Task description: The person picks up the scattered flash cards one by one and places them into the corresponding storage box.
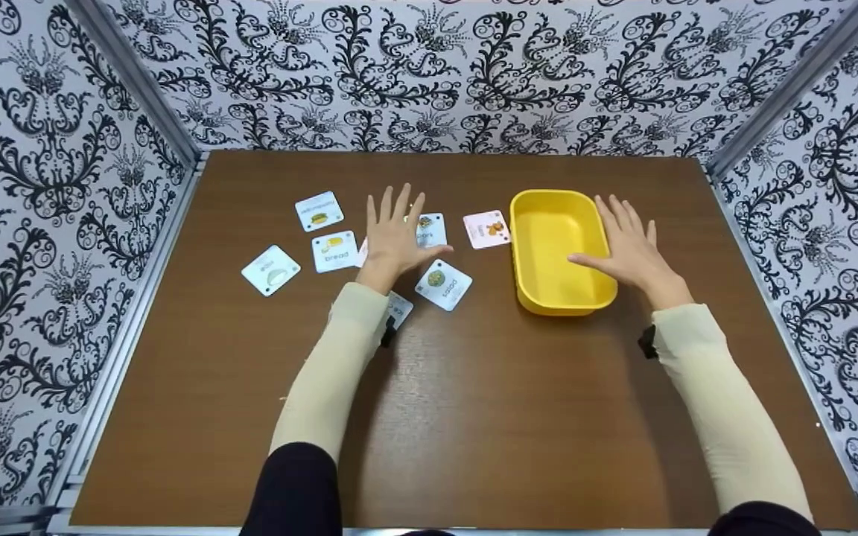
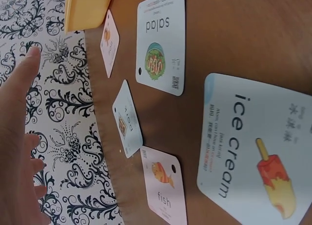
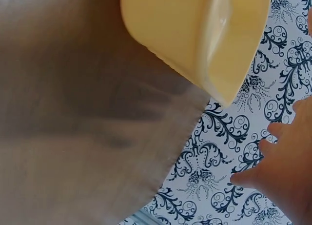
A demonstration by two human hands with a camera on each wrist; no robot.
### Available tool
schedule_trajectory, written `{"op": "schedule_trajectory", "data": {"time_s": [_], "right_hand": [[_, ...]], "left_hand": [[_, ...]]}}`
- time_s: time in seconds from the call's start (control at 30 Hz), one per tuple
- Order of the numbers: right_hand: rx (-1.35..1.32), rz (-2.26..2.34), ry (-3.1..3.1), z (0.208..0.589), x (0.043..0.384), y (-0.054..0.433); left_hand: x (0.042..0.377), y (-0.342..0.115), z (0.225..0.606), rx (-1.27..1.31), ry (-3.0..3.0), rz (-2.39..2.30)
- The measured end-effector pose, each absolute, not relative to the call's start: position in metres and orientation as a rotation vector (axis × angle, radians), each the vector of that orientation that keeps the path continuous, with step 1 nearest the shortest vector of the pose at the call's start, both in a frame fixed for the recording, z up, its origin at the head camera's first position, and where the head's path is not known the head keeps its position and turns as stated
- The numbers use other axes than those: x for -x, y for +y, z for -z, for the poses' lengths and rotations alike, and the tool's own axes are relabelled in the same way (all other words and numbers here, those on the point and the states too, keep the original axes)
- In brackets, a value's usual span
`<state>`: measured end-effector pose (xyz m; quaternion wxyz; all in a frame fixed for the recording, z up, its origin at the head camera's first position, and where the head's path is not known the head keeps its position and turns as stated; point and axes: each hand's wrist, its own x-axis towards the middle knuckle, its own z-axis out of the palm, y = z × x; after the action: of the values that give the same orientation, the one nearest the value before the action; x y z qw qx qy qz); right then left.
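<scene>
Leftmost card [image 1: 271, 269], hamburger card [image 1: 319, 212] and bread card [image 1: 334, 251] lay at left; left hand [image 1: 394, 242] hung above the next cards, fingers spread toward the far edge, thumb out rightward, gripping nothing; salad card [image 1: 444, 284] lay just right of it, then pink card [image 1: 487, 228] just beside the yellow bin [image 1: 557, 242]; right hand [image 1: 634, 257] was raised at the bin's right rim, fingers splayed, thumb pointing left, holding nothing. Bare tabletop [image 1: 511, 417] ran left of the cards, between salad card and bin, along the near edge, and right of the bin.
</scene>
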<state>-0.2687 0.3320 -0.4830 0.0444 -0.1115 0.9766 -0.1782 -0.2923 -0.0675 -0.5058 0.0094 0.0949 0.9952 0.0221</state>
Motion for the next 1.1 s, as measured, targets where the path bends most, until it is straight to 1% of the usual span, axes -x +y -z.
{"op": "schedule_trajectory", "data": {"time_s": [0.63, 0.87, 1.1], "right_hand": [[0.335, 0.582, 2.956, 0.505, 0.248, 0.344], [0.345, 0.619, 2.955, 0.513, 0.24, 0.346], [0.344, 0.637, 2.956, 0.52, 0.232, 0.348]], "left_hand": [[0.278, -0.066, 0.526, -0.314, 3.081, -0.09], [0.273, -0.061, 0.538, -0.347, 3.044, -0.157], [0.266, -0.054, 0.548, -0.329, 2.984, -0.177]]}}
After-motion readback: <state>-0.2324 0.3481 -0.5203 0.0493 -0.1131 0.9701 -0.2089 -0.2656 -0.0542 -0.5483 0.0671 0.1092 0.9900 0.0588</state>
